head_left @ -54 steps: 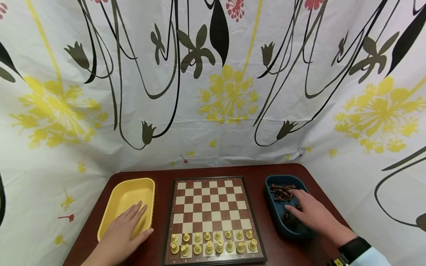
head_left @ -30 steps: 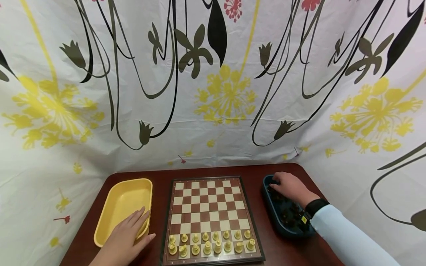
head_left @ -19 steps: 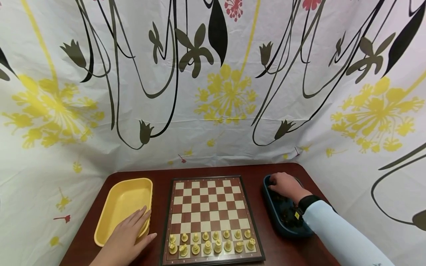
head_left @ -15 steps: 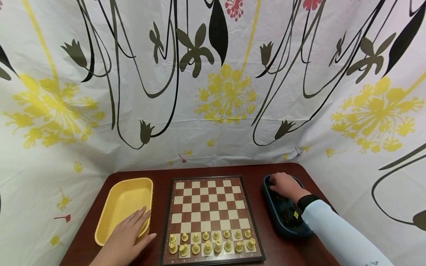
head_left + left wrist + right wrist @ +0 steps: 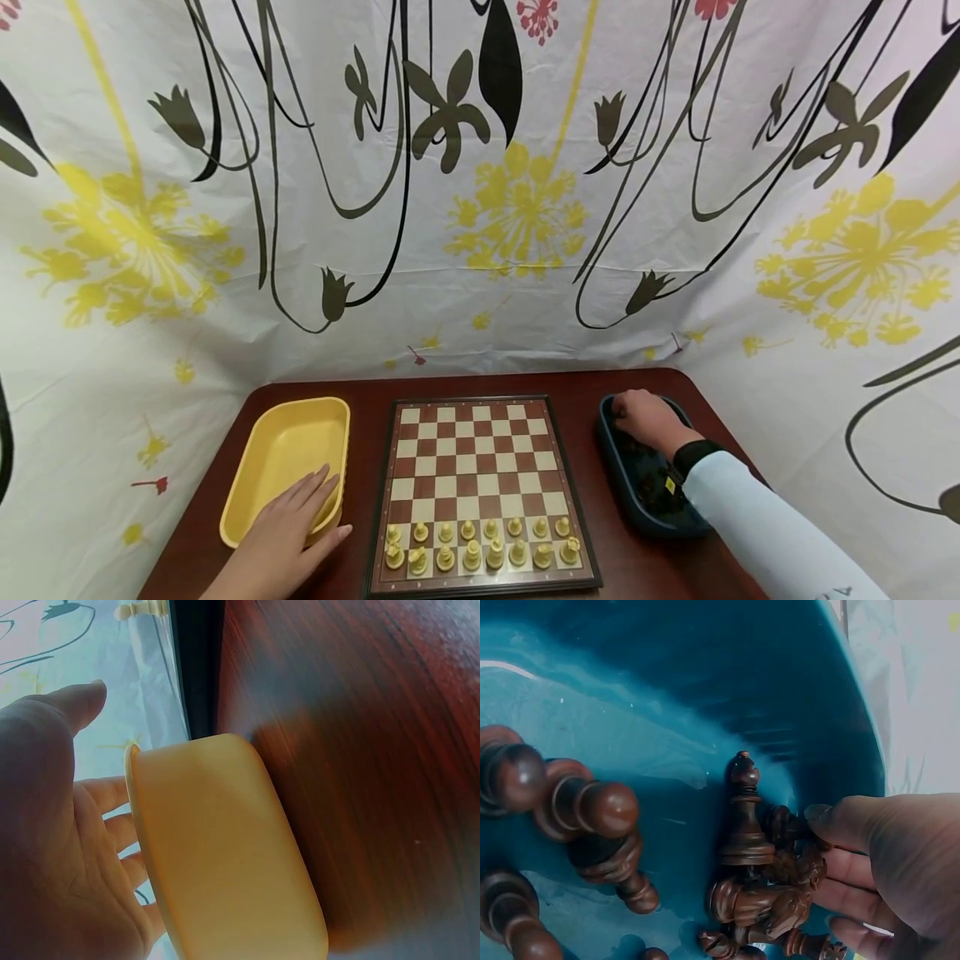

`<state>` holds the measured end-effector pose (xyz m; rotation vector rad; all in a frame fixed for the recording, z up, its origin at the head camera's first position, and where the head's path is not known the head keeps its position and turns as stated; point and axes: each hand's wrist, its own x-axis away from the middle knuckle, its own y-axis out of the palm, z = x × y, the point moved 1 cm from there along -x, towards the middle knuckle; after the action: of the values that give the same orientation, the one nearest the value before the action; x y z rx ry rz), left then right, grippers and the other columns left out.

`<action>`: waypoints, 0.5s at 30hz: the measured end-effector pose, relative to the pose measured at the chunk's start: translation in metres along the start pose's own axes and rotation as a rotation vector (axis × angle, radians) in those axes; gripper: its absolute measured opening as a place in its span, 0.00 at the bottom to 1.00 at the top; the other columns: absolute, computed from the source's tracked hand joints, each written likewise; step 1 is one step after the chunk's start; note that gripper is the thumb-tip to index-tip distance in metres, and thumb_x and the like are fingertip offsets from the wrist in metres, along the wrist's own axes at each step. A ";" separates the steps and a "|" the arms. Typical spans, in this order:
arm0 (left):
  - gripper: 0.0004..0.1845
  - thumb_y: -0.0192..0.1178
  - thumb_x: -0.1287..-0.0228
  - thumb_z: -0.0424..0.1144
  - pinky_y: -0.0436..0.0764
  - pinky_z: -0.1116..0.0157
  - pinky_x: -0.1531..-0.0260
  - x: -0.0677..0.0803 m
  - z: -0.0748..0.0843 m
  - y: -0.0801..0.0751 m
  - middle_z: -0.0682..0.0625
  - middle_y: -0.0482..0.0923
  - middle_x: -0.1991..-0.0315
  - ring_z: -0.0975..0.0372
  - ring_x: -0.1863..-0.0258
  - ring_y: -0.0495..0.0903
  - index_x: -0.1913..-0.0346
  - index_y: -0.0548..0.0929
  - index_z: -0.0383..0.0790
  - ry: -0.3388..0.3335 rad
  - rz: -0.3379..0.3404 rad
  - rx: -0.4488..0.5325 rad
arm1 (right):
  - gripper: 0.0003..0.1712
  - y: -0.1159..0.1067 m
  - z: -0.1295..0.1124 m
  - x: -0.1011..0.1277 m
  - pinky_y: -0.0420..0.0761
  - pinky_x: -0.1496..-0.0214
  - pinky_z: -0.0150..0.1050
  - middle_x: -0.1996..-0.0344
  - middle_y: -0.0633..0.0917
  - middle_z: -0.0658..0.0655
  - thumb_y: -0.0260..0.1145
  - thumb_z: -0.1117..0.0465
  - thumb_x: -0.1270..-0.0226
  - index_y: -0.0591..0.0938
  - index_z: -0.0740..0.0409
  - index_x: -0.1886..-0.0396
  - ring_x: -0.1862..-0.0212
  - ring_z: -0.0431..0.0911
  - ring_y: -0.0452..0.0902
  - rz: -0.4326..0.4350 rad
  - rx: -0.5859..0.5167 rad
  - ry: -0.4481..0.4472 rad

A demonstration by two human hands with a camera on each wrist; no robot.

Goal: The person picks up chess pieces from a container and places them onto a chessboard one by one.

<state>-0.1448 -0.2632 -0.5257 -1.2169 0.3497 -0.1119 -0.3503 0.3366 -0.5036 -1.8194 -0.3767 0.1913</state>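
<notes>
My left hand (image 5: 281, 537) lies with straight fingers over the near right rim of a yellow tray (image 5: 247, 454). In the left wrist view its fingers reach inside the yellow tray's wall (image 5: 217, 847), and the thumb is apart outside. At the far end of a dark blue tray (image 5: 618, 492), my right hand (image 5: 648, 421) reaches in with curled fingers. The right wrist view has the thumb and fingers about a dark chess piece (image 5: 780, 821). Beside it lie a dark bishop (image 5: 744, 825) and a dark knight (image 5: 784, 911) among several others. Other dark pawns (image 5: 604, 806) lie farther left.
A chessboard (image 5: 468, 479) sits between the trays on the reddish-brown table (image 5: 367, 392). Two rows of light chess pieces (image 5: 472, 557) stand along its near side. A patterned cloth (image 5: 450, 333) hangs behind the table and along both sides.
The right hand has moved from the middle of the blue tray to its far end, its fingers now curled. My left hand has slid slightly toward me along the yellow tray.
</notes>
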 end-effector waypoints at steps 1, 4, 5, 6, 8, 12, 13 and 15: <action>0.38 0.68 0.23 0.62 0.78 0.33 0.34 0.000 0.000 0.000 0.40 0.73 0.20 0.39 0.25 0.76 0.22 0.79 0.40 -0.001 -0.001 0.000 | 0.04 0.000 0.000 0.000 0.75 0.71 0.41 0.75 0.81 0.50 0.74 0.67 0.25 0.87 0.58 0.62 0.74 0.43 0.76 0.002 -0.003 -0.001; 0.38 0.68 0.23 0.62 0.77 0.32 0.34 0.000 0.000 0.000 0.39 0.73 0.20 0.39 0.25 0.75 0.22 0.79 0.40 -0.006 -0.003 0.003 | 0.03 -0.001 0.001 0.000 0.78 0.71 0.43 0.74 0.83 0.51 0.74 0.67 0.25 0.87 0.59 0.61 0.74 0.44 0.78 0.005 -0.011 0.000; 0.38 0.68 0.23 0.62 0.77 0.32 0.34 0.000 0.000 0.001 0.39 0.72 0.20 0.39 0.25 0.75 0.22 0.79 0.40 -0.005 -0.003 0.004 | 0.02 -0.001 0.001 0.000 0.80 0.70 0.44 0.72 0.84 0.52 0.74 0.66 0.25 0.88 0.60 0.60 0.73 0.44 0.79 0.011 -0.009 0.002; 0.38 0.68 0.23 0.62 0.77 0.32 0.34 0.000 0.000 0.001 0.39 0.72 0.20 0.39 0.25 0.75 0.22 0.79 0.40 -0.005 -0.003 0.004 | 0.02 -0.002 0.000 0.000 0.83 0.68 0.45 0.70 0.85 0.53 0.74 0.66 0.26 0.89 0.61 0.58 0.72 0.43 0.80 0.018 -0.001 0.000; 0.39 0.67 0.23 0.62 0.77 0.32 0.34 0.000 0.000 0.000 0.39 0.72 0.20 0.39 0.25 0.75 0.22 0.79 0.40 -0.004 -0.002 0.002 | 0.04 -0.004 0.000 0.001 0.86 0.65 0.48 0.67 0.87 0.55 0.75 0.66 0.26 0.90 0.62 0.56 0.70 0.44 0.82 0.029 0.014 0.001; 0.38 0.68 0.23 0.62 0.77 0.32 0.34 0.000 0.000 0.000 0.39 0.73 0.20 0.39 0.25 0.75 0.22 0.79 0.40 -0.002 -0.001 0.003 | 0.06 -0.009 -0.001 0.002 0.88 0.61 0.49 0.64 0.89 0.55 0.76 0.65 0.26 0.90 0.61 0.53 0.67 0.43 0.82 0.054 0.020 0.011; 0.38 0.68 0.23 0.62 0.77 0.32 0.34 0.000 0.000 0.000 0.39 0.73 0.20 0.38 0.25 0.75 0.22 0.79 0.40 -0.004 -0.002 0.004 | 0.06 -0.010 -0.002 0.002 0.87 0.62 0.48 0.64 0.88 0.54 0.75 0.65 0.25 0.90 0.61 0.54 0.67 0.43 0.82 0.060 0.012 0.014; 0.38 0.68 0.23 0.62 0.77 0.32 0.34 0.000 0.001 -0.001 0.39 0.73 0.20 0.38 0.25 0.75 0.22 0.79 0.40 -0.007 -0.005 0.006 | 0.05 -0.013 -0.002 0.003 0.87 0.62 0.48 0.64 0.88 0.54 0.75 0.64 0.25 0.90 0.60 0.53 0.67 0.43 0.81 0.072 -0.007 0.016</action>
<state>-0.1442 -0.2627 -0.5249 -1.2116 0.3400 -0.1130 -0.3486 0.3387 -0.4902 -1.8418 -0.3008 0.2258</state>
